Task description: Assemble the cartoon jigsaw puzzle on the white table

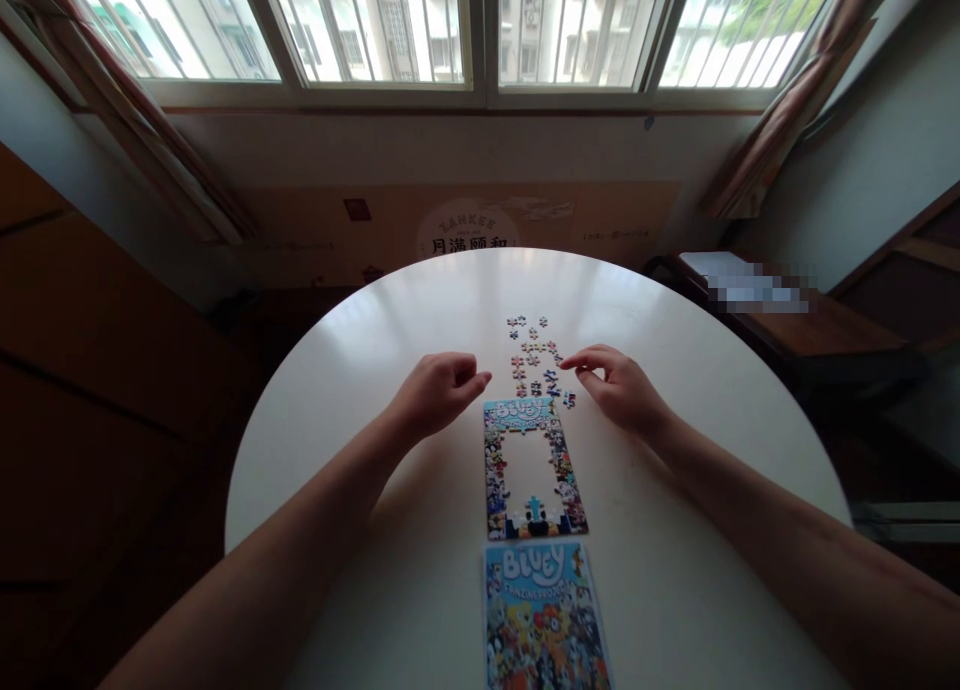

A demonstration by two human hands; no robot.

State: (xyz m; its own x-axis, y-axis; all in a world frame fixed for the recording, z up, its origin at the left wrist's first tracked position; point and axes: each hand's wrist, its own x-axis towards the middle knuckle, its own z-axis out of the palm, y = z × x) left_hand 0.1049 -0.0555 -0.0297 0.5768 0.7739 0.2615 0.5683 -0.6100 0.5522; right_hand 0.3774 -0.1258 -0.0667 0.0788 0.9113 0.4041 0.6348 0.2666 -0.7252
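A partly assembled puzzle [572, 485] lies on the round white table, its border joined around a bare middle. Just beyond it are several loose puzzle pieces [533, 360]. My right hand [619, 390] is at their right side, with the index finger reaching to a piece at the edge and a gap between finger and thumb. On the left of the pieces, my left hand [442, 392] is curled with the thumb pointing toward them; nothing shows in it. Nearer to me lies a printed picture [546, 620] with the same "Bluey" title.
The white table [322, 420] has a curved far edge before a low wall and a barred window [375, 30]. A wooden bench [795, 320] with white papers stands at the right. Curtains hang on both sides, and a wooden cabinet [97, 390] is at the left.
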